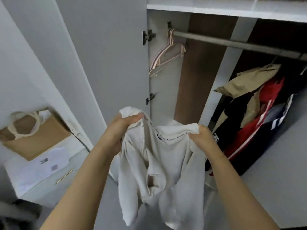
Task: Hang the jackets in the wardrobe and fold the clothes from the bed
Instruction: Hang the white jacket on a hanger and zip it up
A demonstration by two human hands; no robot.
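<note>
A cream white jacket [159, 166] hangs in front of me, held up by its collar. My left hand [123, 125] grips the collar's left end and my right hand [201, 138] grips its right end. Behind it stands the open wardrobe, with a grey rail [232, 43] running across the top. Several pale pink empty hangers [167, 52] hang at the rail's left end. At the rail's right end hang a beige jacket [249, 80], a red jacket with white stripes [259, 123] and dark garments. The bed is out of view.
The wardrobe's white door [106, 55] stands open on the left. A brown paper bag with cream handles [33, 130] sits on a white cabinet [41, 180] at the left, with papers beside it. A white shelf [224, 10] runs above the rail.
</note>
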